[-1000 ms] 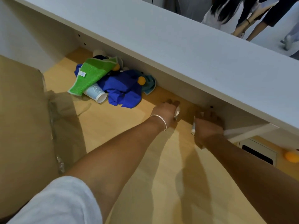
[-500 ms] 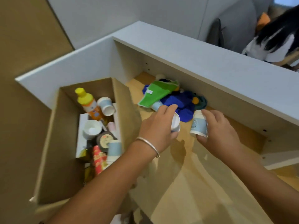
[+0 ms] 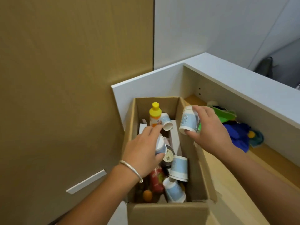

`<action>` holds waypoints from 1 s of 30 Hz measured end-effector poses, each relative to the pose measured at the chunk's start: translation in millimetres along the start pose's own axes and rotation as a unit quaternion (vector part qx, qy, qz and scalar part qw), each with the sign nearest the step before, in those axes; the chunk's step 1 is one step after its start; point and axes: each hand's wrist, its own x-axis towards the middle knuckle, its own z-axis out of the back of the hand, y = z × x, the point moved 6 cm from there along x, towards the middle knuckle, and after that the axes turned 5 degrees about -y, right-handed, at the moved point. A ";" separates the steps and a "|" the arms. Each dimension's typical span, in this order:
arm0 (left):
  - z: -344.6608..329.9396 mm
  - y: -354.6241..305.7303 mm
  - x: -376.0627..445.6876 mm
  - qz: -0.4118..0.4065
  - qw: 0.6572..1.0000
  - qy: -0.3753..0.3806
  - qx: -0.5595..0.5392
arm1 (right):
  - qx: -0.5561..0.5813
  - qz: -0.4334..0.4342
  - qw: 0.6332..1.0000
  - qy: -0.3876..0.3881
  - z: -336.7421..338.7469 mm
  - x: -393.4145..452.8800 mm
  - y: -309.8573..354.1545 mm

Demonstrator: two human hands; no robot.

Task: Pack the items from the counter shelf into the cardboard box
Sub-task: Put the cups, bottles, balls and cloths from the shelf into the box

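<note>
Hands (image 3: 142, 153) (image 3: 209, 133) gripping paper cups (image 3: 188, 120), perhaps stacked, cardboard box (image 3: 167, 211)

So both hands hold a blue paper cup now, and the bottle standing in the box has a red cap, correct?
Not quite: the head view shows the bottle in the cardboard box has a yellow cap. The rest holds: left hand and right hand each grip a blue paper cup.

Five paper cups (image 3: 188, 120) show, two held and three lying in one cardboard box (image 3: 167, 211), plus one yellow-capped bottle (image 3: 154, 116) at its far end.
</note>
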 end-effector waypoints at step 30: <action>-110.2 -101.9 134.1 -0.143 0.983 0.102 -0.061 | -0.108 -0.215 0.969 0.059 -0.8 -54.6 -185.8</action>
